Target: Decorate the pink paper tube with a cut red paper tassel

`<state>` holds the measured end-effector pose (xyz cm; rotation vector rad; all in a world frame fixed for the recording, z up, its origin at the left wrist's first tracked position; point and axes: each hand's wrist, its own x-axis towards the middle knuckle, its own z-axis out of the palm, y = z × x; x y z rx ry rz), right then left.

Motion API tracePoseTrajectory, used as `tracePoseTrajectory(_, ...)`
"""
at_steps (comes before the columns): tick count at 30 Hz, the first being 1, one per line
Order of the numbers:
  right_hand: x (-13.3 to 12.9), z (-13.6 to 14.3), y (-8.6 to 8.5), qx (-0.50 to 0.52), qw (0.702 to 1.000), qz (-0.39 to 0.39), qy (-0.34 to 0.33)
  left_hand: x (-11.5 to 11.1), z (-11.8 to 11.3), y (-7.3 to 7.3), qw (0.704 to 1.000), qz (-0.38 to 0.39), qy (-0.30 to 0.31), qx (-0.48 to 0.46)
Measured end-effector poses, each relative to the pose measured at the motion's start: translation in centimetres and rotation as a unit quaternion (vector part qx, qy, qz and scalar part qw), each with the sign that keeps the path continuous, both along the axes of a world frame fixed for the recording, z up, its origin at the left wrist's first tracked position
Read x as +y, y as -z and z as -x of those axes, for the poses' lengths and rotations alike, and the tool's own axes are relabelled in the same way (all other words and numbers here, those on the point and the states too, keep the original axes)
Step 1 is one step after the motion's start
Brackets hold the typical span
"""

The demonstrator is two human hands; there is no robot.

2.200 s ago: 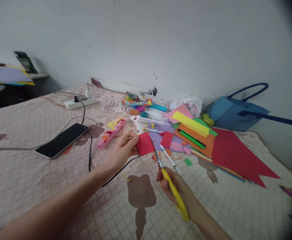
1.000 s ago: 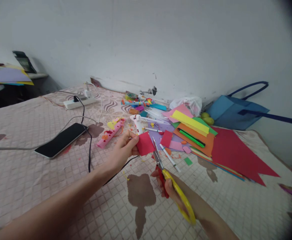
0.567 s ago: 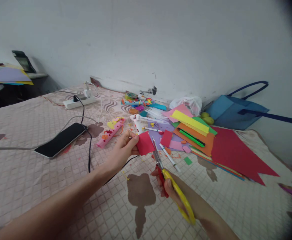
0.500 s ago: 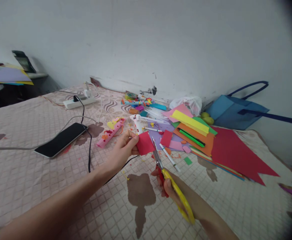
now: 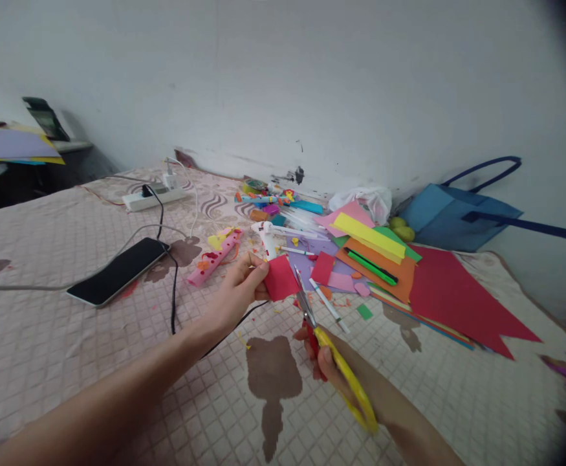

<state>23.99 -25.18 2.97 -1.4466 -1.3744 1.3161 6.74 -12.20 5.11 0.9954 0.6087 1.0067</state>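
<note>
Between thumb and fingers, my left hand (image 5: 244, 279) pinches a small red paper piece (image 5: 281, 278) by its left edge. My right hand (image 5: 325, 359) grips scissors (image 5: 343, 372) with yellow and red handles. The metal blades are slightly parted and point up at the right edge of the red piece; whether they touch it I cannot tell. Just behind the red piece stands a white glue gun (image 5: 266, 239). A white marker (image 5: 328, 304) lies right of the blades, and a smaller red paper strip (image 5: 322, 267) rests on purple paper.
Coloured paper sheets (image 5: 447, 291) and a green cutter (image 5: 374, 268) lie to the right, before a blue bag (image 5: 462, 217). On the left are a black phone (image 5: 118, 272), cables and a power strip (image 5: 154, 199). A pink decorated tube (image 5: 215, 259) lies near my left hand.
Almost nothing differs. Both hands, the red paper and the scissors keep practically the same positions.
</note>
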Motion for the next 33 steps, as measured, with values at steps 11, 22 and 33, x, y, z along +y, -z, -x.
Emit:
tracePoseTrajectory(11,0.4,0.6,-2.3,0.038,0.997,0.055,-0.035,-0.2,0.1,-0.3,1.0,-0.003,-0.003,0.001)
tracePoseTrajectory(22,0.4,0.1,-0.1,0.055,0.998,-0.008,-0.013,-0.1,0.2,-0.3,1.0,-0.008,-0.002,-0.001)
tracePoseTrajectory(33,0.3,-0.5,1.8,0.02,0.998,0.036,0.056,0.0,0.1,-0.2,1.0,-0.011,-0.007,0.004)
